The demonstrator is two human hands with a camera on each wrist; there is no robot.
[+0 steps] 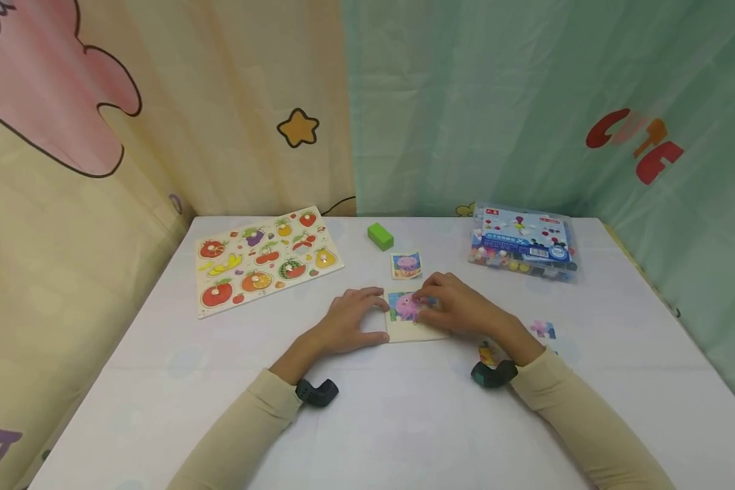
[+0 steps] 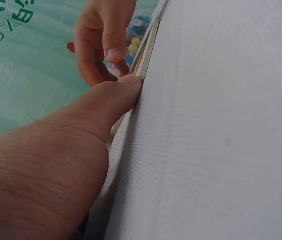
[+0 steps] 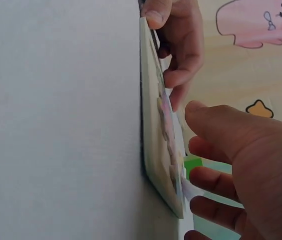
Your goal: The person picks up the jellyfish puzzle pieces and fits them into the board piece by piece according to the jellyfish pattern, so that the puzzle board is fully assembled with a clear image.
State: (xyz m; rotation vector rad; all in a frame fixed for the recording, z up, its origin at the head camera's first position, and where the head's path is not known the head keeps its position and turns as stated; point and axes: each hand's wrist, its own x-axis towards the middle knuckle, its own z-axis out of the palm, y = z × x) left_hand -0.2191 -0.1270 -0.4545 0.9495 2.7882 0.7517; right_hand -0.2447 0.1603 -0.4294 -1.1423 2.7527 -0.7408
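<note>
A small wooden jigsaw board (image 1: 413, 333) lies flat on the table, with pink and blue puzzle pieces (image 1: 402, 309) across its upper part and bare wood below. My left hand (image 1: 349, 323) holds the board's left side, thumb at the near corner, fingers curved at the far one. In the left wrist view the thumb (image 2: 123, 90) presses the board's edge. Over the board's right part hovers my right hand (image 1: 459, 306), fingers loosely bent. Thumb and fingers (image 3: 215, 182) stand apart there, with nothing seen between them. A picture card (image 1: 407, 265) lies just behind the board.
A loose pink and blue puzzle piece (image 1: 543, 329) lies right of my right wrist, and a yellow-orange piece (image 1: 486, 354) partly under it. Behind are a green block (image 1: 380, 236) and a clear plastic case (image 1: 520, 235). A fruit peg board (image 1: 205, 279) lies left.
</note>
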